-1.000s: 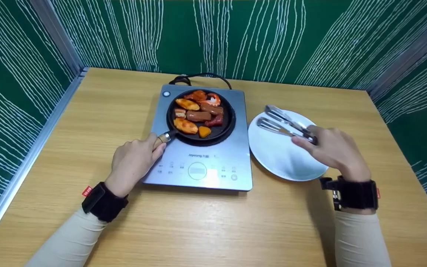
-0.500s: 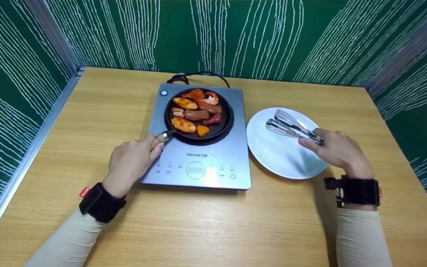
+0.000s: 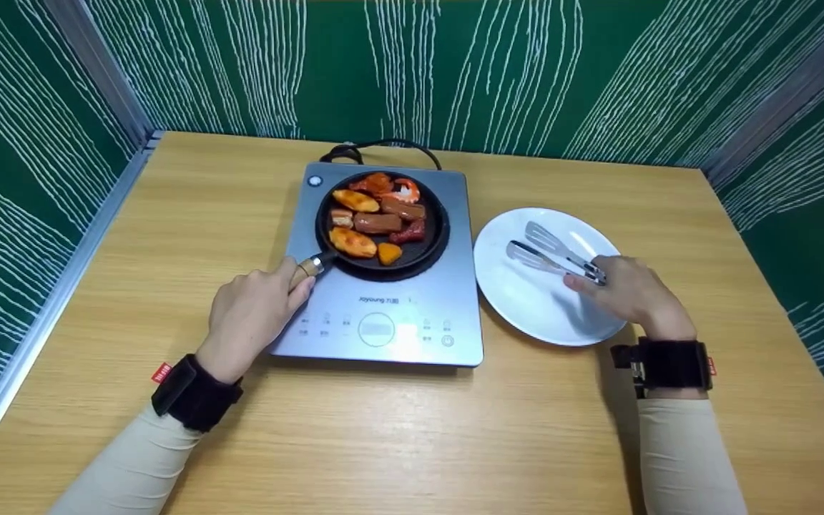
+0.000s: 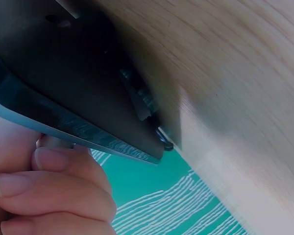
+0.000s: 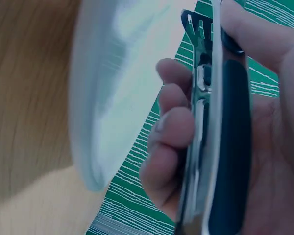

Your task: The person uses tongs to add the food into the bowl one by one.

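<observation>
My left hand (image 3: 254, 315) grips the wooden handle (image 3: 300, 276) of a black frying pan (image 3: 419, 259). The pan sits on a silver induction cooker (image 3: 333, 315) and holds sausage pieces (image 3: 378, 223), yellow-orange slices (image 3: 352, 243), a shrimp (image 3: 406, 189) and other bits of food. In the left wrist view, curled fingers (image 4: 59, 191) show below the cooker's edge. My right hand (image 3: 634, 293) holds metal tongs (image 3: 555, 250) with dark grip panels, seen close in the right wrist view. The tongs' slotted ends are spread apart above a white plate (image 3: 526, 315).
The cooker and plate stand side by side on a wooden table (image 3: 383, 436). A black power cord (image 3: 401, 142) loops behind the cooker. Green walls (image 3: 340, 64) with white line patterns enclose the table at the back and sides.
The right hand and tongs moved slightly right, then back left and a little down, staying over the plate. The left hand keeps its hold on the pan handle.
</observation>
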Motion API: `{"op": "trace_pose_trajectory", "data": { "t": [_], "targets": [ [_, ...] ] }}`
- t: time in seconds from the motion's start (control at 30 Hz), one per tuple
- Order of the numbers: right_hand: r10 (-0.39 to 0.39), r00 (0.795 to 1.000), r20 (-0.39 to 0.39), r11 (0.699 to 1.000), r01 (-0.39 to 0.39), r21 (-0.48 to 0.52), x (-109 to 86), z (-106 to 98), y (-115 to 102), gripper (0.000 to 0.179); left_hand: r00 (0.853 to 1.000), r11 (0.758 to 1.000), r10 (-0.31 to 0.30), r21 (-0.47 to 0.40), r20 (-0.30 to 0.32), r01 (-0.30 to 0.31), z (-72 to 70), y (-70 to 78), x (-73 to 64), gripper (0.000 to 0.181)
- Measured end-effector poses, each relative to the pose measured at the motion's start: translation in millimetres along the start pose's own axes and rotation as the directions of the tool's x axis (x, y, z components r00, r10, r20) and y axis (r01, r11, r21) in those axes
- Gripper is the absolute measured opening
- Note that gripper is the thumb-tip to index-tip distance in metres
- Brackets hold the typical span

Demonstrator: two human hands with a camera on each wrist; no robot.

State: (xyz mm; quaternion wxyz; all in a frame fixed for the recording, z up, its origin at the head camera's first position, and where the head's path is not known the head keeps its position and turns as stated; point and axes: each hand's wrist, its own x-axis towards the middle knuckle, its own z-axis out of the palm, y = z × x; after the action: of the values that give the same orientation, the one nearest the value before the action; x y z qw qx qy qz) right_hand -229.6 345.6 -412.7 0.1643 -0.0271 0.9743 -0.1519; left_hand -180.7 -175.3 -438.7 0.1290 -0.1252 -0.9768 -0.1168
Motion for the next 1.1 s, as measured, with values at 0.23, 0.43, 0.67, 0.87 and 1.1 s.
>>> {"op": "trace_pose_trajectory", "data": {
  "t": [0.23, 0.43, 0.67, 0.87, 1.1],
  "targets": [
    [0.018, 1.000, 0.009, 1.000, -0.018, -0.003, 7.6, 7, 0, 0.099, 0.999, 1.000, -0.013, -0.002, 0.030, 0.013, 0.7, -1.6, 1.8, 0.038],
    [0.046, 0.999, 0.026, 0.999, -0.046, -0.006, 10.1, 11, -2, 0.098, 0.999, 1.000, -0.019, -0.008, 0.047, 0.020, 1.3, -2.4, 2.1, 0.038],
    [0.065, 0.998, 0.010, 0.998, -0.065, -0.017, 12.0, 14, -7, 0.091, 0.998, 1.000, -0.020, -0.007, 0.055, 0.021, 2.3, -2.7, 3.0, 0.038],
    [-0.011, 0.999, -0.038, 0.998, 0.008, -0.067, 13.2, 16, -7, 0.082, 0.997, 1.000, -0.029, -0.004, 0.068, 0.029, 3.0, -3.9, 3.2, 0.038],
    [-0.011, 0.999, -0.050, 1.000, 0.010, -0.017, 7.7, 10, -7, 0.083, 0.996, 0.999, -0.031, -0.020, 0.079, 0.033, 3.8, -4.6, 2.1, 0.038]
  ]
}}
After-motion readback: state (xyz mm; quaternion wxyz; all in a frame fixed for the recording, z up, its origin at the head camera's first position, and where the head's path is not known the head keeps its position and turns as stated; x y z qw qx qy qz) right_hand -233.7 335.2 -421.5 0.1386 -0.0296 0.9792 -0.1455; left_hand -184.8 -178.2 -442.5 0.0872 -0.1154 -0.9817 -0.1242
